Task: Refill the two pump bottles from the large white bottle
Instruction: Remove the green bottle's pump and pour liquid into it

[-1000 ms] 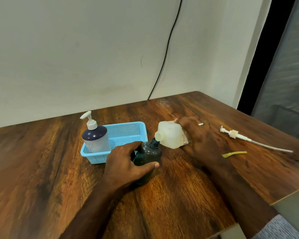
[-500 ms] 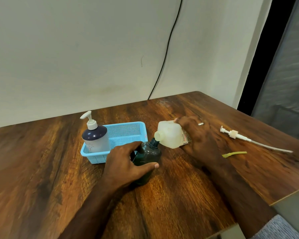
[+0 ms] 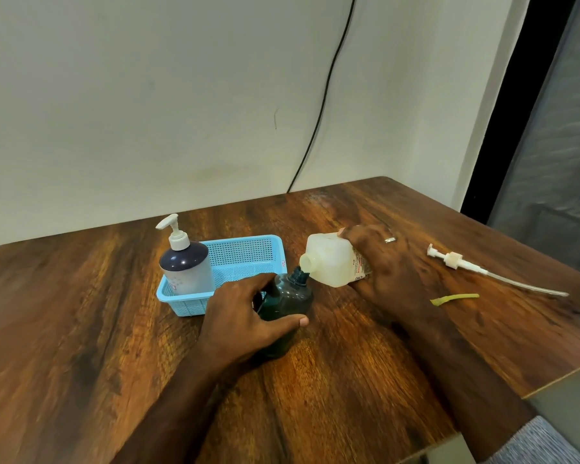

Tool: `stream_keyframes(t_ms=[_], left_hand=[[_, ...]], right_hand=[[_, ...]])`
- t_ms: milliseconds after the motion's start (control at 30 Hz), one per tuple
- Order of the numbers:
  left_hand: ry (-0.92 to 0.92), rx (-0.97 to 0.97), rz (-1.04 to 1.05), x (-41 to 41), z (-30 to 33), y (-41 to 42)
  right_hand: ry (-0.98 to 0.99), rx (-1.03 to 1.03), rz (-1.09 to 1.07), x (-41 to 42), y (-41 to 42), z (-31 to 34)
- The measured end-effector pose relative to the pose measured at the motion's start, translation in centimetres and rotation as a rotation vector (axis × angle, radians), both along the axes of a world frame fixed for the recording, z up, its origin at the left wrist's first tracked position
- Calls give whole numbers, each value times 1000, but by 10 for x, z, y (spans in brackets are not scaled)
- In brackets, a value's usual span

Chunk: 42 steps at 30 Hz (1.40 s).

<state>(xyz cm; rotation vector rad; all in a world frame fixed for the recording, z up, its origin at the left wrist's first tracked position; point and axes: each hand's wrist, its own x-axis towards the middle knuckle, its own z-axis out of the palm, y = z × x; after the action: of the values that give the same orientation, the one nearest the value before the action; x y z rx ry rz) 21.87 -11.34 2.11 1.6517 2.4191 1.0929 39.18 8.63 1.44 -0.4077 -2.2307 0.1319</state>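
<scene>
A dark green pump bottle [image 3: 288,298] stands on the wooden table [image 3: 81,329] with its neck open and no pump on it. My left hand [image 3: 248,316] grips its body. My right hand [image 3: 379,262] holds the large white bottle [image 3: 332,261] tipped on its side, its open mouth right above the green bottle's neck. A second pump bottle [image 3: 186,266], dark-topped with a white pump, stands in the left end of a blue basket [image 3: 248,259]. A loose white pump with its tube [image 3: 466,267] lies on the table at the right.
A small yellow-green strip [image 3: 454,299] lies on the table right of my right forearm. A black cable [image 3: 318,118] runs down the wall behind the table. The table's right edge is close to the loose pump.
</scene>
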Motion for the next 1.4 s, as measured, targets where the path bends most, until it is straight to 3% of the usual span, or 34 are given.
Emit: stream_keyframes(t_ms=[1400], left_hand=[[-43,12,-12,1,1,-2]], right_hand=[[12,43,10,-2,2,0]])
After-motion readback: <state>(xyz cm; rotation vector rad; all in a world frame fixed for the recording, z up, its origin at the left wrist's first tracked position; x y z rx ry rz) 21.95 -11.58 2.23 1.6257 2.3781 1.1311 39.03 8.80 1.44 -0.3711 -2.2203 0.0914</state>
